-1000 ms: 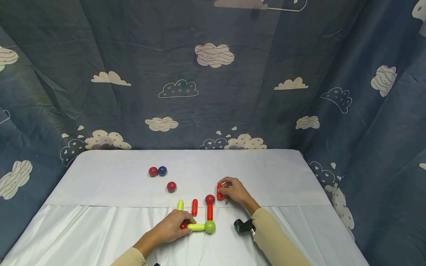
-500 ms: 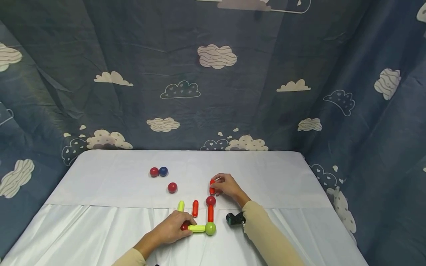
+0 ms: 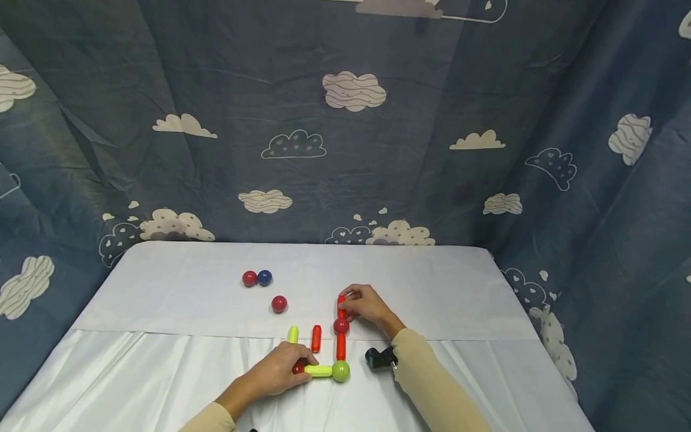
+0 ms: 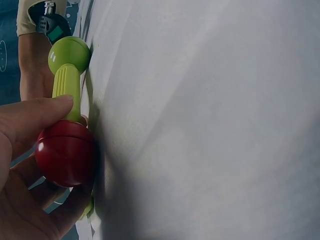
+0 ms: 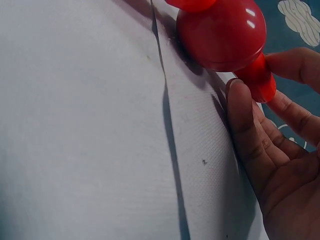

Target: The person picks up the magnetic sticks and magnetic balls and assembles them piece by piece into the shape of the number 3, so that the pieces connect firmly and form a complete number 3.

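My left hand [image 3: 281,367] holds a dark red ball [image 4: 67,157], the thumb lying on the yellow-green rod [image 4: 67,82] that joins it to a green ball [image 3: 341,371]. From that green ball a red rod [image 3: 341,347] runs away from me to another red ball [image 3: 341,326]. Against this ball's far side, my right hand [image 3: 367,305] pinches a second red rod [image 5: 260,82] between thumb and fingers, in line with the first. Beyond the left hand a yellow-green rod [image 3: 293,334] sticks out, its near end hidden.
A loose red rod [image 3: 316,339] lies between the two arms of the built piece. Farther back on the white cloth [image 3: 432,288] are a red ball [image 3: 279,304], and another red ball [image 3: 249,278] beside a blue ball [image 3: 264,278]. Cloud-patterned curtains stand behind.
The right hand has moved left with its red rod, bringing it from beside the far red ball to that ball's far side. The left hand has kept its place.
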Demonstrator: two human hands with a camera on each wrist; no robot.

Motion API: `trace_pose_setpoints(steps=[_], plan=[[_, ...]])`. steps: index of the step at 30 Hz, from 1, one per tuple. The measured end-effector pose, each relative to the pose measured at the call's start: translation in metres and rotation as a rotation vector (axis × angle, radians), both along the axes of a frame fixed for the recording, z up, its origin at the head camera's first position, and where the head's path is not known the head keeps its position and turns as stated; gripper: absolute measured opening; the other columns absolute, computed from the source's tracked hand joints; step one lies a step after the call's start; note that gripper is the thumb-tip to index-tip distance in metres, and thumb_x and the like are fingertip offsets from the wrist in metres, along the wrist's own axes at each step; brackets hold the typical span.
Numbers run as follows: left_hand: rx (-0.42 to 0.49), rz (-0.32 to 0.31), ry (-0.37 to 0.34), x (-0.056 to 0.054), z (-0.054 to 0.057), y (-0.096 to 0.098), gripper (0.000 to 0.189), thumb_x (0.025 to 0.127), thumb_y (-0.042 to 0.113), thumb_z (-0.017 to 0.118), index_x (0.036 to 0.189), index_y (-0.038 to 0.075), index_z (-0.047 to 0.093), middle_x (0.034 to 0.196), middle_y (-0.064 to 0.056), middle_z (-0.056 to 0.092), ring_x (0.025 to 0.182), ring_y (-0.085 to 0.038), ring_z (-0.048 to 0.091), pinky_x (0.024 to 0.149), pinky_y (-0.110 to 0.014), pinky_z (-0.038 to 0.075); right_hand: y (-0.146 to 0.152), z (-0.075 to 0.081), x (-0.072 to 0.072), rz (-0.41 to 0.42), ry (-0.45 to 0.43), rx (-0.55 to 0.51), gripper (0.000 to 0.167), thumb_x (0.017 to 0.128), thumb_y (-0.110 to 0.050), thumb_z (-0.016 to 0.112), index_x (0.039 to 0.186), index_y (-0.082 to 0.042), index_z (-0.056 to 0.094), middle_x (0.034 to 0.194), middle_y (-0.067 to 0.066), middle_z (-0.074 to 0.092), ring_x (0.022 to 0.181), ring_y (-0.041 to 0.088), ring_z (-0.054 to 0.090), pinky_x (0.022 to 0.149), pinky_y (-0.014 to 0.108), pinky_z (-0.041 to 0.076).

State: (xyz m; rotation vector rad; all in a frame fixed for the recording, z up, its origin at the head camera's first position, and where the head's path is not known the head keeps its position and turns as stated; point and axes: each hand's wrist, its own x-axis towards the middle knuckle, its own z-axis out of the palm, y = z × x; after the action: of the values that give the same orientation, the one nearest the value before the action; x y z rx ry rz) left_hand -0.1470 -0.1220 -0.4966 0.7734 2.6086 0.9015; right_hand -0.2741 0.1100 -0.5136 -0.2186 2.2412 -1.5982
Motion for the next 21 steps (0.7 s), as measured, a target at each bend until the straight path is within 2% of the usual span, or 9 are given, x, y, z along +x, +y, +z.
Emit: trace_pose_setpoints(steps=[12,21], plan=[[-0.006,0.007,-0.024,-0.0012,0.0008,0.0002,0.017,0.083,0.018,0.075,0.099,0.017,0.069,0.090,0.014,0.061,0.085,-0.005,0.047,0.085,-0.037,0.043,-0.0006,0.0044,0.0020,-0.014,-0.011,0.017,0.026,0.085,-0.002,0.067,0.109,0.005,0.061,0.081,0.010,0.064,0.057,0.015,0.060,0.058,0.031,0.055],[-0.005,0.009,-0.007,0.0005,0.0007,0.0001,0.018,0.083,0.018,0.074,0.100,0.018,0.069,0.095,0.013,0.063,0.090,-0.007,0.050,0.088,-0.041,0.042,0.0003,0.0065,0.0022,-0.048,0.018,0.068,0.026,0.085,-0.006,0.069,0.109,0.001,0.062,0.085,0.010,0.064,0.061,0.017,0.061,0.060,0.031,0.055]])
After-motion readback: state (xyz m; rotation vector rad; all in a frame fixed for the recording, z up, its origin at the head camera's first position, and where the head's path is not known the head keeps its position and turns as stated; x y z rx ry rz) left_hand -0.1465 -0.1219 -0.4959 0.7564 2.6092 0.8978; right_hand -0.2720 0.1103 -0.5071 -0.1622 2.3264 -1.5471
